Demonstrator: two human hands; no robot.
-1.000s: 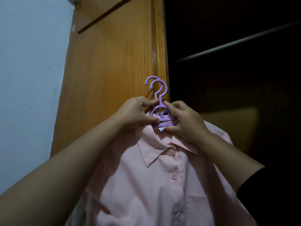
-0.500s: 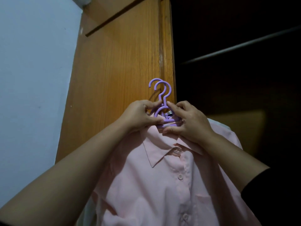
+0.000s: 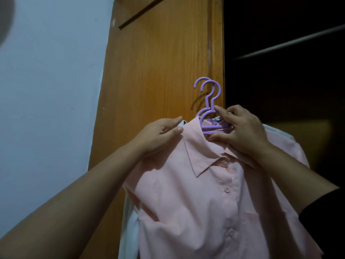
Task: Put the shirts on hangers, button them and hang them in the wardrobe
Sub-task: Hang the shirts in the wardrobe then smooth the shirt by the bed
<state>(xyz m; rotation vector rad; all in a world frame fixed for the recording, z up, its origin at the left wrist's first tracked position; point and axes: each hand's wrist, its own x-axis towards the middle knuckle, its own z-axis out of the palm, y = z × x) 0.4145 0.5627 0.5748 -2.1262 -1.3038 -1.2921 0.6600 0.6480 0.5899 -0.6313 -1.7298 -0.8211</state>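
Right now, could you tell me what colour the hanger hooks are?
Purple hanger hooks, clearest in the head view against the wooden wardrobe door.

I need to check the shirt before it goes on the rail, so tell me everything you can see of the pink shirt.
The pink shirt is light, thin-looking fabric with a pointed collar, a front placket buttoned shut where visible, and a chest pocket. It hangs front-facing on a purple hanger, before the wooden wardrobe panel. The left hand pinches its shoulder by the collar; the right hand grips the collar and hanger neck. A white garment shows behind it.
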